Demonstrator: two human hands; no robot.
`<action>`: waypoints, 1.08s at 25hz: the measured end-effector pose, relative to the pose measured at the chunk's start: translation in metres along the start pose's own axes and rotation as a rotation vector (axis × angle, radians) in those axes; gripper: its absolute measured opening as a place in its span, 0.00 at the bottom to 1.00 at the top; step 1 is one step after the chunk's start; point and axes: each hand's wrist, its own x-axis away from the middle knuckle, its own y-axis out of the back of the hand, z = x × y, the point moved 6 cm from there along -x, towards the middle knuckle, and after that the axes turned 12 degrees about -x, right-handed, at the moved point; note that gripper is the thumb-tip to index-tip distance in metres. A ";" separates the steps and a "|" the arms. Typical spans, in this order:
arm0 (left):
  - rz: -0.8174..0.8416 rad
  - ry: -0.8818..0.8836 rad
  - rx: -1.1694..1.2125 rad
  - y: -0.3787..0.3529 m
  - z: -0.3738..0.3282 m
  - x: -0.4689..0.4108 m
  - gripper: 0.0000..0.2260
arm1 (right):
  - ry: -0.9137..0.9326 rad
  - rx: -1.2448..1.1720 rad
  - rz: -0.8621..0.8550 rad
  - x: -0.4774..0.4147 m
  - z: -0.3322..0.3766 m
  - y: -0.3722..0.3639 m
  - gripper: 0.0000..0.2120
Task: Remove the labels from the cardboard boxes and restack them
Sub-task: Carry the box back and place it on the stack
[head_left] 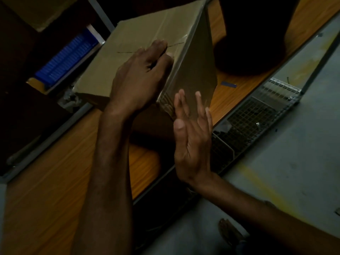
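Gripping taped cardboard box (147, 28), left hand (139, 78), right hand (191, 140) possibly touching

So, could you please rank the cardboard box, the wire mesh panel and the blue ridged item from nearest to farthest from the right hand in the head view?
1. cardboard box, at the right hand's fingertips.
2. wire mesh panel, just to its right.
3. blue ridged item, far left, beyond the box.

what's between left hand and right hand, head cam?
Head view: the near corner of the cardboard box. The left hand sits on its top face at the edge; the open right hand is by its side face.
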 end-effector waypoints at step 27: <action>0.014 -0.018 -0.033 0.001 -0.003 -0.001 0.23 | -0.137 -0.003 -0.123 -0.028 -0.003 0.000 0.26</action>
